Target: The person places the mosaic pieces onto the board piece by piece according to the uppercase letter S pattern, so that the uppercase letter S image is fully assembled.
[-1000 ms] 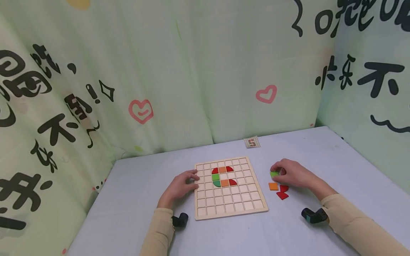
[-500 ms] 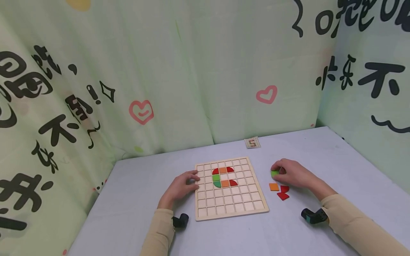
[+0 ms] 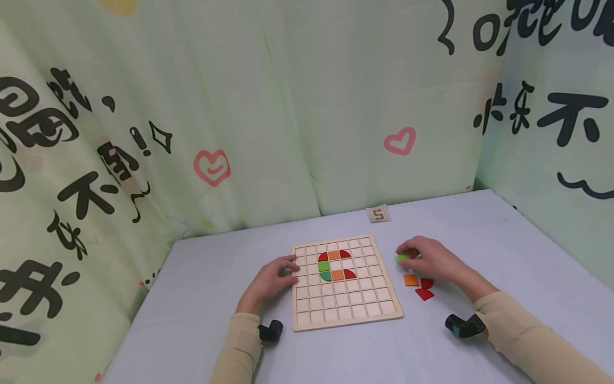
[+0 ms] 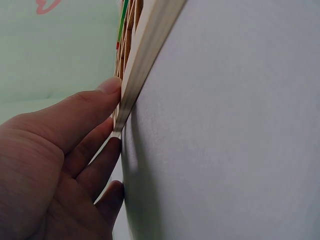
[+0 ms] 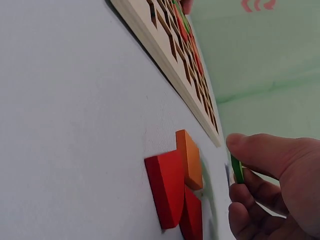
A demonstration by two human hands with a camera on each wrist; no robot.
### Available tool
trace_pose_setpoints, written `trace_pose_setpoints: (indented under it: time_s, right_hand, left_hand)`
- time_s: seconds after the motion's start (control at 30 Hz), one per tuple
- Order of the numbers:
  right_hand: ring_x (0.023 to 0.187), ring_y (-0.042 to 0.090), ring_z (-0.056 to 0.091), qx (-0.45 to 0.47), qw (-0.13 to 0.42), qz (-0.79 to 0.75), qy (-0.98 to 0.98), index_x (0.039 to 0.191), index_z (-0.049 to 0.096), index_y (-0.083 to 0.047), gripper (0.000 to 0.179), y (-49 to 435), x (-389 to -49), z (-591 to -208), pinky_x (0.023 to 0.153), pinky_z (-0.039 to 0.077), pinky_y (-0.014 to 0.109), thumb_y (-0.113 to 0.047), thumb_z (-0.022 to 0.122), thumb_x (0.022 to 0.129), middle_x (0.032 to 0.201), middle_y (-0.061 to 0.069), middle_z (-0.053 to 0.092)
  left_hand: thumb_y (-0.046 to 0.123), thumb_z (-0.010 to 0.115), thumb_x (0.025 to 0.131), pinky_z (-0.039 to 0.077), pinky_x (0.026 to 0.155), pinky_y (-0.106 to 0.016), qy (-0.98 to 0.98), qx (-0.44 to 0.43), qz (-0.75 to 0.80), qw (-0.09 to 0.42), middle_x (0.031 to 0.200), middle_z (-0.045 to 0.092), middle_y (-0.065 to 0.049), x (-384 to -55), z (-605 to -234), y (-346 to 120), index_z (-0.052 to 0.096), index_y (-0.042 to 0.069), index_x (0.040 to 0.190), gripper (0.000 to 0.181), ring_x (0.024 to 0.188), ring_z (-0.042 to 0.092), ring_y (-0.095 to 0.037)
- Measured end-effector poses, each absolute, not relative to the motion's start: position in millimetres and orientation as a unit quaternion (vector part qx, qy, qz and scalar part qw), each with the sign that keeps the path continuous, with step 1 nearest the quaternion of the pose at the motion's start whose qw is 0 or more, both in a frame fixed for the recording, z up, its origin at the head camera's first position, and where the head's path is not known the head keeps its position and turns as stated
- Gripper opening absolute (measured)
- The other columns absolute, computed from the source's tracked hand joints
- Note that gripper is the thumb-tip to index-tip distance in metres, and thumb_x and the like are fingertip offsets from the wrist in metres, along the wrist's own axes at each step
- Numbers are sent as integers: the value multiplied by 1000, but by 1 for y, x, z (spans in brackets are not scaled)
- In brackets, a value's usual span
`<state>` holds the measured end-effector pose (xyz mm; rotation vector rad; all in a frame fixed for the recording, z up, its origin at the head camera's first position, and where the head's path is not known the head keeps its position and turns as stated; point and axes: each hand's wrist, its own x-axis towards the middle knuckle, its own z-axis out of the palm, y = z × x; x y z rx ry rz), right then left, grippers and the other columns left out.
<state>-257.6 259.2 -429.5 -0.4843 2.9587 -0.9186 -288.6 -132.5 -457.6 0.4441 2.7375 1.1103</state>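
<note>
My left hand (image 3: pixel 269 280) is bracing the board (image 3: pixel 342 298), my right hand (image 3: pixel 434 257) pinching a green tile (image 3: pixel 402 257).
Loose fingers are resting at nine o'clock; the tile is sitting off the board's two o'clock, and I should be holding it level.

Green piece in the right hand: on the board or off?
Off: the right hand pinches the green piece, right of the board.

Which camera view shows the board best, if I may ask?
The head view: it shows the board from above, whole but for a bit hidden by the left hand. The left wrist view gives mainly one edge, the right wrist view a steeply slanted part, cut off.
</note>
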Motion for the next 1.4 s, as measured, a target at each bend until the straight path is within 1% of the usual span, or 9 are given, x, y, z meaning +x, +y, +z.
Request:
trace_pose_setpoints:
  time_s: [0.53,0.7,0.93,1.1,1.4]
  right_hand:
    - [87,14,58,-179,22,-313,933,111,67,-2,30,229,-250,-427,75,51,32,-18,75,86,97,0,62]
    - [85,14,56,-205,25,-322,924,109,68,-2,27,219,-249,-428,73,51,30,-15,74,85,94,-1,61]
    - [83,13,55,-254,43,-311,915,103,69,-8,21,205,-246,-433,73,50,28,-15,75,85,94,-4,61]
    - [83,13,56,-273,43,-317,907,102,70,-9,18,197,-244,-435,74,52,29,-14,75,85,95,-3,61]
    - [84,11,55,-277,33,-303,911,102,71,-10,18,184,-243,-437,75,51,27,-14,75,85,97,-4,61]
  left_hand:
    - [14,74,87,29,114,-51,912,159,370,74,146,49,-7,-287,-456,-132,70,10,109,23,140,36,-32]
    - [14,73,87,29,114,-52,912,161,371,74,146,49,-7,-288,-456,-133,70,10,110,23,140,36,-32]
    - [13,73,88,29,114,-51,912,165,368,72,146,50,-7,-289,-456,-133,69,10,109,22,140,36,-32]
    - [13,73,88,29,114,-51,912,164,369,73,146,49,-7,-289,-456,-133,69,10,109,22,140,36,-32]
    - [13,73,88,28,114,-51,912,156,370,80,146,49,-7,-289,-457,-132,69,10,109,21,141,35,-32]
